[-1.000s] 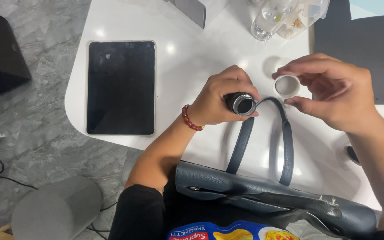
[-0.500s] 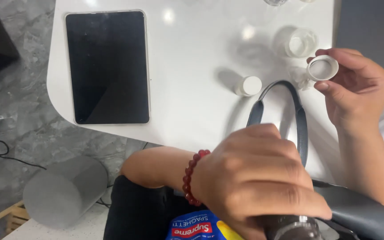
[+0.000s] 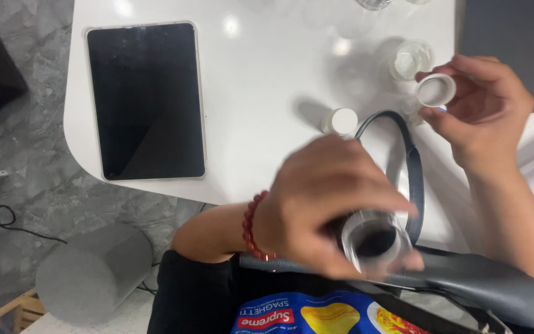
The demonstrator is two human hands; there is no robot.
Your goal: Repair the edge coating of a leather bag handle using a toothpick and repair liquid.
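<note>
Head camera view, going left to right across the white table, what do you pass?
Black tablet → small white-capped bottle → clear jar → white round cap pinched in the right hand. Nearer the camera, the left hand grips an open, blurred container.

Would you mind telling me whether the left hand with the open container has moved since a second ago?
Yes. The left hand has carried the open container toward the person, from above the bag's handle down to the dark bag.
</note>
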